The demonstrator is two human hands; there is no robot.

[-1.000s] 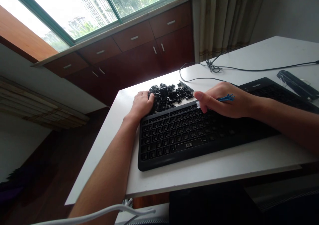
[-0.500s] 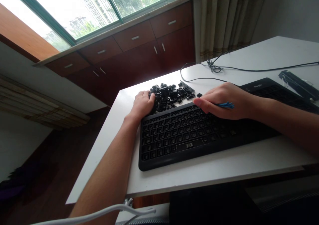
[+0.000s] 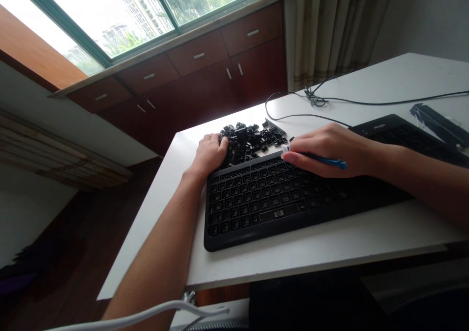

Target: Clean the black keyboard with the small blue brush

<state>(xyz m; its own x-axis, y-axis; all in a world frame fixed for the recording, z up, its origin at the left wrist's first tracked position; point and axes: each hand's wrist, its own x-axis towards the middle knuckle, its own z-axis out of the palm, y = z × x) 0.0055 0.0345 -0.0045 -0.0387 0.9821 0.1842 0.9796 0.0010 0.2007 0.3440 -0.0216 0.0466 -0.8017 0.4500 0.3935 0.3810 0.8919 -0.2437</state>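
Observation:
A black keyboard [image 3: 256, 189] with its keycaps off lies at a slant on the white table, its key sockets bare. Over its upper edge, my right hand [image 3: 326, 148] is closed around a slim blue brush [image 3: 331, 162]. A white tip shows at the thumb and the blue end sticks out below the palm. My left hand [image 3: 210, 153] rests past the keyboard's upper left corner, thumb apart from the fingers, against the pile of loose black keycaps [image 3: 244, 138]. Its fingertips are partly hidden, and I see nothing held in it.
A black cable [image 3: 313, 96] lies bundled behind the keyboard. At the right is a long dark piece [image 3: 439, 126], like a wrist rest or cover. A white cable [image 3: 146, 313] crosses the near left. Table [image 3: 154, 214] edges run at left and front; wooden cabinets [image 3: 205, 77] stand beyond.
My right hand has shifted slightly and turned, so the brush's white tip now shows at the thumb and its blue end sits a little lower right. The left hand stays put.

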